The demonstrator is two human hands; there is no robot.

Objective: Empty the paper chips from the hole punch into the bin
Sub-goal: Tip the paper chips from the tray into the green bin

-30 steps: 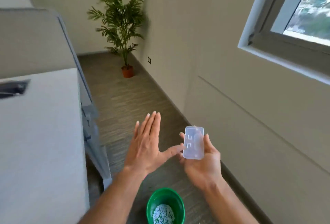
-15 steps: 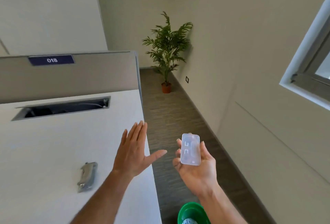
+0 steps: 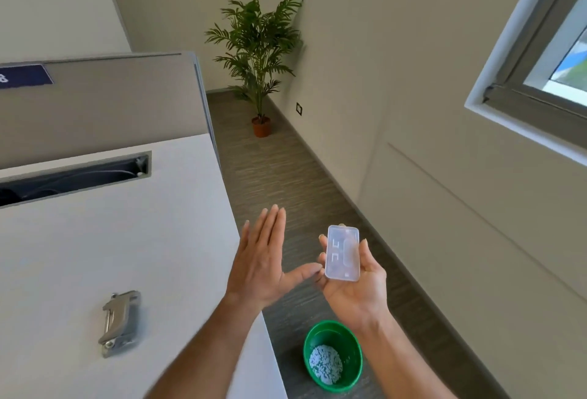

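A white desk (image 3: 95, 255) fills the left side, backed by a grey partition (image 3: 104, 96); a potted plant (image 3: 259, 49) stands in the far corner. A green bin (image 3: 352, 363) sits on the floor beside the desk edge, with a heap of paper chips (image 3: 325, 362) inside. The metal hole punch (image 3: 119, 322) lies on the desk. The left hand (image 3: 263, 258) is spread flat, holding nothing. The right hand (image 3: 359, 284), palm up above the bin, holds a clear plastic tray (image 3: 342, 252).
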